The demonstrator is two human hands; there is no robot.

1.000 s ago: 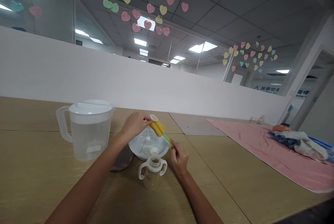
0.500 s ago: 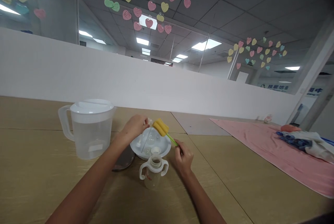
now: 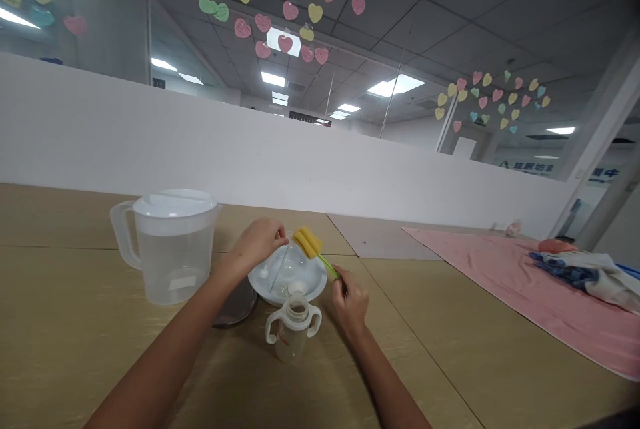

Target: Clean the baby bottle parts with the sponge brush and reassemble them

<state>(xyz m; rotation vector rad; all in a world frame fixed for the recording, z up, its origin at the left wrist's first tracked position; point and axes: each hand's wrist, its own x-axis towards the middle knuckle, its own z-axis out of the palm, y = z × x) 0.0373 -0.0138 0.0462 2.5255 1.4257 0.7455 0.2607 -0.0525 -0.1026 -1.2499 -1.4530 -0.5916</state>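
The right hand (image 3: 351,302) pinched the slim green handle (image 3: 327,266) of a yellow sponge bottle brush (image 3: 307,243) between thumb and fingers, with the sponge head raised over the far side of a shallow white dish (image 3: 316,277). The left hand (image 3: 257,242), its fingers curled together, hung just beside the sponge above the same dish. A thin clear tube (image 3: 279,269) seemed to rise from the dish to those fingertips, but I could not tell whether they pinched it. Just in front of the dish stood an open clear baby bottle (image 3: 291,339) with two white handles, close to the right wrist. To the left, on the wooden table (image 3: 75,282), stood a clear lidded plastic pitcher (image 3: 175,262), with a dark round disc (image 3: 235,309) between it and the dish. A pink towel (image 3: 500,289) lay well off to the right. The risk lay in the crowding: a slip of the long handle could have flicked the tube loose, and a careless wrist could have tipped the light, open bottle or knocked the dish.
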